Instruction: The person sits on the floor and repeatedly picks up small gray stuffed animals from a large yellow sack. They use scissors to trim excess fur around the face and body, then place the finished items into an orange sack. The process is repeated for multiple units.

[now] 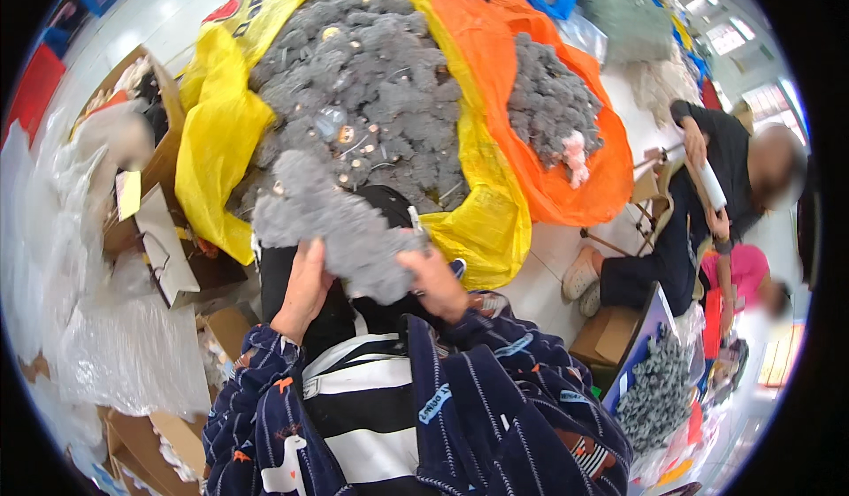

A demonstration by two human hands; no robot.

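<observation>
Holds a grey plush piece [332, 222] in both hands above the lap [281, 279]: soft, shaggy and lumpy, stretched from far left to near right, with rounded lobes along its edges. Grips its near left edge with the fingers of the left hand [305, 291], clamped on the fur, most fingertips hidden behind it. Pinches its near right end with the fingers of the right hand [437, 286], likewise clamped on the fur. Covers, in this view, part of the near edge of a large heap of matching grey fluff [380, 72], dotted with small, pale, rounded bits. Around that heap, a yellow plastic bag [495, 231], thin and crumpled. To the right, an orange plastic bag [612, 182], also creased, around a smaller grey heap [548, 89] with a pink soft toy [576, 157] at its near right. At far left, a stiff cardboard box [175, 133]; nearer, wrinkled clear plastic sheeting [133, 346].
</observation>
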